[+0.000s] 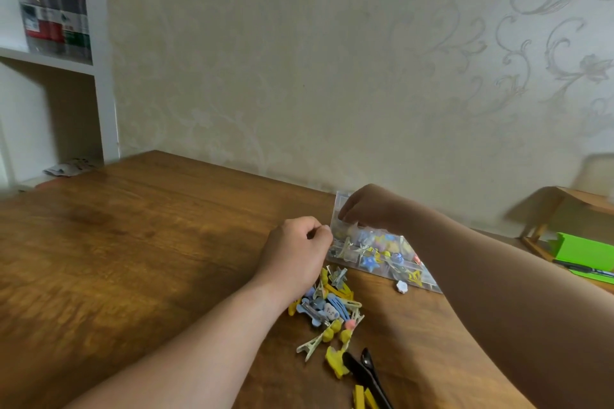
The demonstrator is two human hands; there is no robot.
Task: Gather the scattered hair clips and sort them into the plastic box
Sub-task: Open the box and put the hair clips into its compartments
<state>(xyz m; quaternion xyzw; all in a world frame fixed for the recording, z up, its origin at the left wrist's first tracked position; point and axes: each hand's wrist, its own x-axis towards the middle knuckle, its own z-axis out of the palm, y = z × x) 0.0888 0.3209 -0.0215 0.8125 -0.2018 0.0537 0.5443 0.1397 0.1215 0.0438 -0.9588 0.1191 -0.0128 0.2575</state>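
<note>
The clear plastic box is sitting on the wooden worktop, close to the wall, and its compartments are already holding blue, yellow and pale hair clips. The right hand is hanging over the far part of the box with its fingertips pointing down into a compartment; whether they are pinching a clip cannot be told. The left hand is hovering just beside the box's left edge with its fingers curled in towards the palm, and anything inside them is hidden.

A loose pile of hair clips, yellow, blue and cream, is lying on the worktop near the front of the box, partly under the left wrist. A small white flower clip is lying alone just beside the box's near edge. Two black clips and a pair of yellow clips are lying nearer the person. A green carton is resting at the right edge.
</note>
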